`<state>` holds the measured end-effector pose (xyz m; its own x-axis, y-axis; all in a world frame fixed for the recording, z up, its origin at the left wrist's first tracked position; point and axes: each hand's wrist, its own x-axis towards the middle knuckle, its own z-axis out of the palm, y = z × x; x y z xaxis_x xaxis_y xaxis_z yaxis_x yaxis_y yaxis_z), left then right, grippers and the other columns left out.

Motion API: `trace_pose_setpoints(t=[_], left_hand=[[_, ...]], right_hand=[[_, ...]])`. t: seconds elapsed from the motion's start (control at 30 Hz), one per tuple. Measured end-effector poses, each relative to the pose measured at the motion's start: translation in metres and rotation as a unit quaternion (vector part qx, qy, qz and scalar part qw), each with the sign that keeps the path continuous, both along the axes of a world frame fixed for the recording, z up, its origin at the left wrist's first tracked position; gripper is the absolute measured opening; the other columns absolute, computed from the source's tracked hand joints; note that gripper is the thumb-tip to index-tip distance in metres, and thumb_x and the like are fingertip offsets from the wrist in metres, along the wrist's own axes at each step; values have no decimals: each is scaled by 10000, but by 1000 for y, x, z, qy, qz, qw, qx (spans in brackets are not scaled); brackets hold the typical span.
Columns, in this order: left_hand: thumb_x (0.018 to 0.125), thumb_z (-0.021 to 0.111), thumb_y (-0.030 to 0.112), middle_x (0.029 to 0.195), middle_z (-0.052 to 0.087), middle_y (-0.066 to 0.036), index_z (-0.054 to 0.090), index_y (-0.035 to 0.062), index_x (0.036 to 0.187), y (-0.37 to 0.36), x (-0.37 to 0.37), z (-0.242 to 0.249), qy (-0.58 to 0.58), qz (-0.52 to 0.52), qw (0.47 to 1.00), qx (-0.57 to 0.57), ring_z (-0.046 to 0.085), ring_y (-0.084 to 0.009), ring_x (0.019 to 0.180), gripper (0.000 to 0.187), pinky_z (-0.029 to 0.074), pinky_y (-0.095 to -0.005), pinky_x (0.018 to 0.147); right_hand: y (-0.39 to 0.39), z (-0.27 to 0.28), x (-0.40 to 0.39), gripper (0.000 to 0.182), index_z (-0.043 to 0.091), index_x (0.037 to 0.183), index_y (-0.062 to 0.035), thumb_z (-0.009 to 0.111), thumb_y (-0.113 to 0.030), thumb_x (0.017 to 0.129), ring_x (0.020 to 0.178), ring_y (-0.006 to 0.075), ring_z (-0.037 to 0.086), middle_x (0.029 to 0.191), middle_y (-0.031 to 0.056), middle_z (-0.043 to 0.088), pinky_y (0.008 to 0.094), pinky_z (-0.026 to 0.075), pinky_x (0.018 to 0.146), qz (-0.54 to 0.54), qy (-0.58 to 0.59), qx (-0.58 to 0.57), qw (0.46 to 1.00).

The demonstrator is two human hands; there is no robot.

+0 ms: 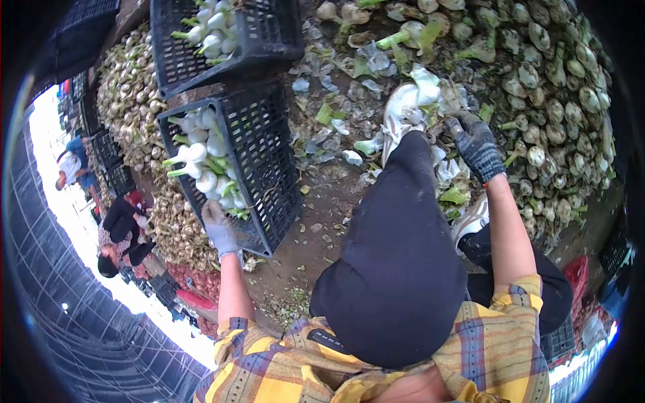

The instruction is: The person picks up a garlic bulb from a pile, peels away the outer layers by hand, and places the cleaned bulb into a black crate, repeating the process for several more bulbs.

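My left hand [220, 230], in a pale glove, is at the near end of a black plastic crate [272, 174], beside the peeled white bulbs [196, 153] inside it. Its fingers reach in over the rim, and whether they hold a bulb is hidden. My right hand [470, 138], in a dark grey knitted glove, is beside my white shoe, its fingers curled at a dirty bulb [454, 101] with loose skins around it. How firmly the fingers hold it is unclear.
A second black crate [269, 30] with white bulbs stands beyond the first. Unpeeled bulbs [557, 121] are heaped on the right, more [127, 101] behind the crates. Peeled skins [329, 134] litter the ground. Two people [121, 232] [72, 164] are at far left.
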<state>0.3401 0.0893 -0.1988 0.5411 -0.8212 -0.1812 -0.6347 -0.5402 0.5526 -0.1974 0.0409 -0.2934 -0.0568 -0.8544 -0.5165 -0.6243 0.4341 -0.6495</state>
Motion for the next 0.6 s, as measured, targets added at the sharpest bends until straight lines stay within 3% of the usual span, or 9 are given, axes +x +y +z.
trace_pose_setpoints(t=[0.03,0.1,0.17,0.3,0.37,0.43,0.47,0.5,0.6], left_hand=[[933,479,281,826,522,5,532,34,1082,-5,-1,-7,-42,-32,996,-78,418,-64,672,293,361,-204,588],[937,481,213,932,560,-25,515,4,1138,-42,-49,9,93,9,994,-58,493,-92,799,291,411,-220,726],[926,472,116,1027,551,-59,507,-24,1143,-82,-107,7,102,-109,980,-131,509,-120,896,261,416,-242,809],[877,514,14,1072,562,-87,516,-27,1154,-148,-221,-33,183,-261,933,-165,532,-140,954,280,423,-262,866],[843,584,81,1080,576,-101,531,-9,1150,-170,-278,-63,242,-262,927,-114,546,-164,975,324,423,-271,874],[804,614,228,1136,550,-172,517,18,1178,-197,-315,-101,55,-405,903,-133,510,-301,1074,440,391,-360,935],[803,595,293,1173,528,-190,519,27,1179,-208,-332,-124,56,-406,906,-106,469,-330,1130,468,375,-395,951],[803,585,349,1161,543,-205,509,29,1194,-215,-351,-127,3,-410,910,-69,496,-345,1105,511,389,-394,936],[805,580,380,1027,613,-196,547,88,1149,-231,-369,-146,20,-372,924,82,576,-343,976,452,440,-392,843]], right_hand=[[2,-7,-3,299,604,1050,-15,519,-229,861,937,316,597,993,198,625,348,447,834,0,18,-38,999],[-4,2,-3,289,607,1026,-8,521,-227,858,919,330,598,985,206,622,360,454,813,-10,11,-63,998],[-5,3,-3,281,609,1012,-10,531,-228,854,906,346,594,973,213,618,372,458,801,-24,12,-140,990],[-16,16,-7,272,614,1026,-40,543,-237,853,923,340,590,988,188,617,376,462,810,-54,-9,-49,997],[-17,15,-8,276,640,988,-57,530,-256,832,892,364,586,943,200,624,410,461,797,-69,-23,-78,994],[-16,11,-12,279,641,987,-61,535,-266,831,921,360,577,969,200,618,408,453,815,-77,-26,-98,992],[-16,11,-15,250,622,1021,-44,544,-210,852,943,330,583,1006,185,615,365,453,833,-61,-10,-79,995],[-18,17,-15,246,623,1017,-43,543,-209,853,949,336,579,1003,187,617,368,450,844,-70,-16,-63,995],[-12,3,-26,243,626,1014,-52,561,-204,836,950,341,578,1004,181,619,378,456,845,-65,-12,-94,993]])
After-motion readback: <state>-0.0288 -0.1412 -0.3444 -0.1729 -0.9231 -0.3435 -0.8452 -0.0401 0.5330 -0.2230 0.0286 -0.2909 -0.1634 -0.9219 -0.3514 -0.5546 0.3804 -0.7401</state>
